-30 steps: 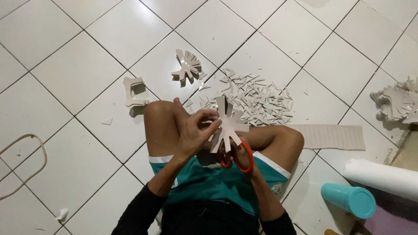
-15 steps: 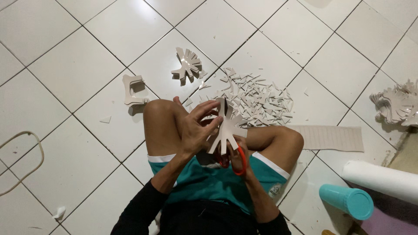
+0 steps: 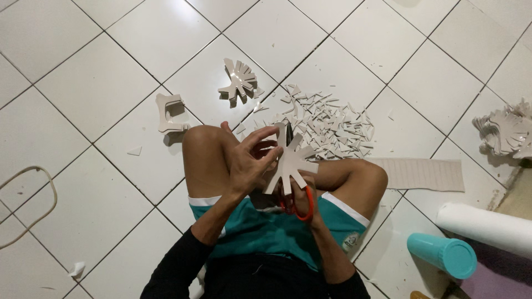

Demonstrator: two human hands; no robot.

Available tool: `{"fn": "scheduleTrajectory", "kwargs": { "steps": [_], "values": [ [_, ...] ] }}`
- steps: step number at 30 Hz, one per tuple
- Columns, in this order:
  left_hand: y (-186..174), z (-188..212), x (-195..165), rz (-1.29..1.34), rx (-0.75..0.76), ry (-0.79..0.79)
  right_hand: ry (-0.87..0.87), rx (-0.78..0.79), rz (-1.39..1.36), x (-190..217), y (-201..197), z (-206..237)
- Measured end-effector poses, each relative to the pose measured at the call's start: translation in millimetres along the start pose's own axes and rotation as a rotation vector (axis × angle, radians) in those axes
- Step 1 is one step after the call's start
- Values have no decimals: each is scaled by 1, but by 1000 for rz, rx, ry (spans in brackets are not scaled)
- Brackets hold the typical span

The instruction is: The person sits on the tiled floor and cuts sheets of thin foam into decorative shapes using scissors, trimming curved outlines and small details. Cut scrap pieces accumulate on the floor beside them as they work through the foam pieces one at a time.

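Left hand (image 3: 249, 166) gripping cardboard cutout (image 3: 289, 161), right hand (image 3: 302, 191) holding scissors (image 3: 296, 205)

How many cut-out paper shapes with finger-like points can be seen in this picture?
2 clear ones: one shape in the left hand, the held cut-out, and the floor cut-out beyond the knees. The stack of white pieces at the right edge may contain more.

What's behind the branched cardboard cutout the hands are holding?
Behind the cutout the orange-handled scissors show, gripped by the right hand; a dark blade tip pokes above. The rest of the blades and most right fingers are covered.
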State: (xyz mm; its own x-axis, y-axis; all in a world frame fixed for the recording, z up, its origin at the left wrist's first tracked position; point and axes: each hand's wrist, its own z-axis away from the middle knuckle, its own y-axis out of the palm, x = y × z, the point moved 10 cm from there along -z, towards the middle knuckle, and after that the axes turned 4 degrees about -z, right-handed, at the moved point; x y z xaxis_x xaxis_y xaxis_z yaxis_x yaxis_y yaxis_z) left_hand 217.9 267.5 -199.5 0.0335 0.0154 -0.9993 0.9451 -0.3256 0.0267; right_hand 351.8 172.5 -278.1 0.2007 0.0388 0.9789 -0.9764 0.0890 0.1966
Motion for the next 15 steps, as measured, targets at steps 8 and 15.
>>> {"fn": "scheduleTrajectory", "kwargs": {
  "steps": [8,15],
  "values": [
    [-54,-47,25,-264,-141,-3,393,-109,-344,-83,-32,3],
    [-103,-149,8,-239,-202,25,529,-175,-307,-116,-41,26]
  ]
}}
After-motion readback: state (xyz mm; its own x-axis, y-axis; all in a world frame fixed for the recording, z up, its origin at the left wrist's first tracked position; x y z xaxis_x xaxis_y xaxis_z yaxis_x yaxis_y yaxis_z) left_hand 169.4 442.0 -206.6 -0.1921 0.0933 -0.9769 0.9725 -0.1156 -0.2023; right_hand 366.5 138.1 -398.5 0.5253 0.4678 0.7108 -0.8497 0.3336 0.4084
